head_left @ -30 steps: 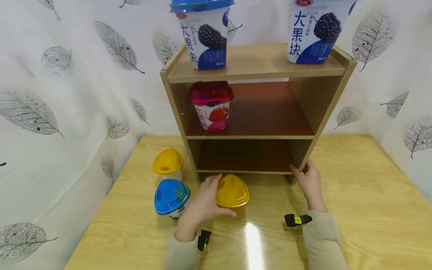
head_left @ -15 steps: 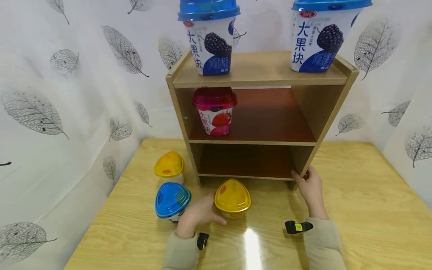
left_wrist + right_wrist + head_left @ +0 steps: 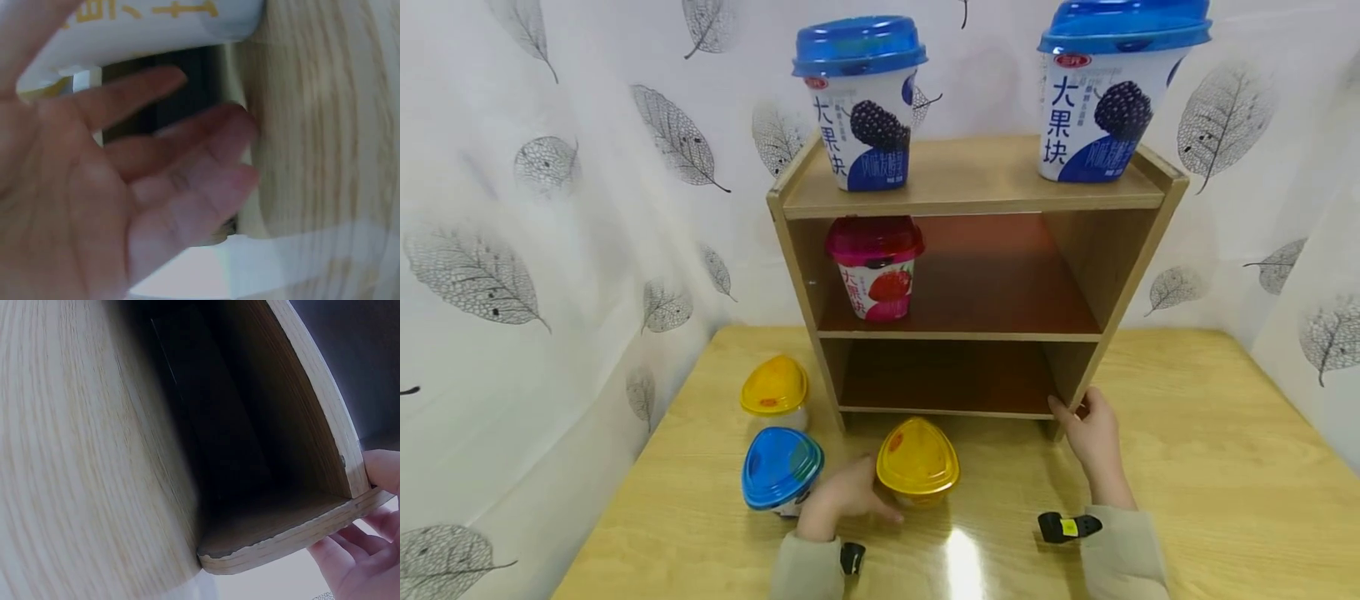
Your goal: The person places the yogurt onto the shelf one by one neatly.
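My left hand is beside a yellow-lidded yogurt cup on the table, thumb toward its near side. In the left wrist view the fingers are loosely extended below the cup's white side, with a gap between most of them and the cup. My right hand grips the lower right side panel of a small wooden shelf. In the right wrist view the thumb lies at the board's front edge, and the other fingers are on the panel's outer side.
A blue-lidded cup and another yellow-lidded cup stand left of my left hand. A pink-lidded cup is on the middle shelf board. Two blue-lidded cups, left and right, stand on top.
My left hand has dropped from the yellow lid's edge to lower beside the cup, slightly left. The right hand keeps its grip on the shelf. The head view has shifted.
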{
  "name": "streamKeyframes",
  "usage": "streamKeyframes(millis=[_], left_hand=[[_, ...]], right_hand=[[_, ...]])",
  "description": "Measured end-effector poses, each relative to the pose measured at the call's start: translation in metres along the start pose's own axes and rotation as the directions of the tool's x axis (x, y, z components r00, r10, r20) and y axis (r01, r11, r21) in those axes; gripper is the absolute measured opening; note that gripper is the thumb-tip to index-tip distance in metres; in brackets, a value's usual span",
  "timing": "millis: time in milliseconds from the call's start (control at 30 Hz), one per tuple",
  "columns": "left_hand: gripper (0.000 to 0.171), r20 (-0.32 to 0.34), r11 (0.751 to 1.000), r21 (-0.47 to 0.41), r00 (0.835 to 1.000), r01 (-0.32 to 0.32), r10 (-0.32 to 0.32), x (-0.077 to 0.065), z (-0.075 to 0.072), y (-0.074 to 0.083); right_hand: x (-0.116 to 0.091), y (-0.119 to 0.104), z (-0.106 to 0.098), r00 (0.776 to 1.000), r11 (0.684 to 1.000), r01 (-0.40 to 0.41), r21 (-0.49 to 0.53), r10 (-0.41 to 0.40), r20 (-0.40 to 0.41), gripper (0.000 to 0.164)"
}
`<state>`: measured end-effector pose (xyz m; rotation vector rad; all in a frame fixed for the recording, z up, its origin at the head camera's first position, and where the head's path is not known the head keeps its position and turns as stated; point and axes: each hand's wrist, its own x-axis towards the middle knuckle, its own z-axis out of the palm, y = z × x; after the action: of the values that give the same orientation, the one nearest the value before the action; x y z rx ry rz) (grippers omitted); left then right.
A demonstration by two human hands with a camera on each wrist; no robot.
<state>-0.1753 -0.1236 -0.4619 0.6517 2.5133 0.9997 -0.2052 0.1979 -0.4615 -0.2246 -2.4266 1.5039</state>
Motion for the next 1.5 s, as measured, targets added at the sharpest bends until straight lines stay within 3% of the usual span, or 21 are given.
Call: streamKeyframes(millis=[200, 400, 567, 833, 1200, 1500], left_hand=[[0.081, -0.016, 0.989, -0.071, 0.992, -0.127, 0.126, -0.005, 0.009, -0.007], [0.082, -0.076, 0.971, -0.145, 0.981, -0.190, 0.181, -0.011, 0.016, -0.011], [0.086, -0.094, 0.959, -0.202, 0.979, -0.197, 0.181, -0.011, 0.021, -0.010], [0.081, -0.121, 0.976, -0.128, 0.980, -0.175, 0.160, -0.006, 0.018, -0.008], [0.083, -0.155, 0.978, -0.097, 0.974, -0.184, 0.168, 0.001, 0.013, 0.002], [0.076, -0.225, 0.973, -0.097, 0.957, -0.210, 0.184, 0.008, 0.009, 0.008]], right_hand=[[-0.013, 0.006, 0.000, 1.000, 1.000, -0.021, -0.013, 0.022, 0.017, 0.046], [-0.021, 0.009, 0.002, 0.998, 0.999, -0.047, -0.015, 0.048, 0.033, 0.046], [-0.021, 0.006, 0.002, 0.997, 0.998, -0.065, -0.004, 0.065, 0.047, 0.047], [-0.017, 0.001, 0.000, 0.997, 0.998, -0.067, 0.003, 0.067, 0.048, 0.048], [-0.009, 0.002, 0.001, 0.998, 0.998, -0.060, 0.021, 0.059, 0.038, 0.049], [-0.003, 0.002, 0.000, 0.998, 0.998, -0.054, 0.020, 0.053, 0.026, 0.049]])
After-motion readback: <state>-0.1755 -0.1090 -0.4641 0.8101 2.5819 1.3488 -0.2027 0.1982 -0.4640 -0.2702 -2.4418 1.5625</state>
